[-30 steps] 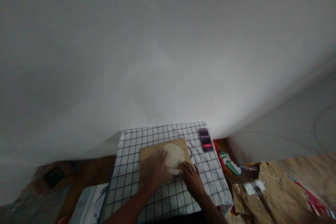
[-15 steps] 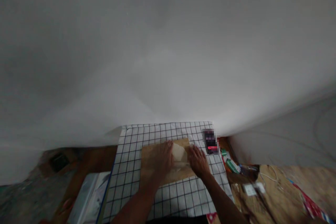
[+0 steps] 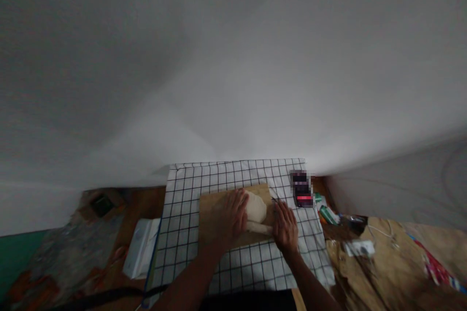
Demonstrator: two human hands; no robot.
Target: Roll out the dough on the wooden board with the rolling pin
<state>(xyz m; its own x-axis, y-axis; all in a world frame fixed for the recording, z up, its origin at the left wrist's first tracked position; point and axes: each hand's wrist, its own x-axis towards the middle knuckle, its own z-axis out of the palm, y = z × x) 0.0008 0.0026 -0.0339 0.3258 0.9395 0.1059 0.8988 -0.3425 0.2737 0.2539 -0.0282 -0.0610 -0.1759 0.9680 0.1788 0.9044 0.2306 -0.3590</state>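
A pale flattened piece of dough (image 3: 256, 207) lies on a wooden board (image 3: 209, 218). Along its near side runs a light rolling pin (image 3: 260, 228), crosswise between my hands. My left hand (image 3: 235, 214) covers the pin's left end, its fingers extended forward over the dough's left edge. At the right end my right hand (image 3: 285, 226) rests over the pin, just past the board's right edge, with the fingers pointing forward. Both palms hide the pin's ends.
A black-and-white checked cloth (image 3: 178, 233) covers the table beneath the board. A blurred-out dark and red item (image 3: 302, 189) lies at the back right. A white box (image 3: 140, 248) stands left of the table. Cans (image 3: 328, 215) and a power strip (image 3: 359, 248) are at the right. A wall rises behind.
The camera view has shifted, so the table appears higher and farther right. Relative to the board, my right hand and the rolling pin are slightly nearer to me, and more dough shows.
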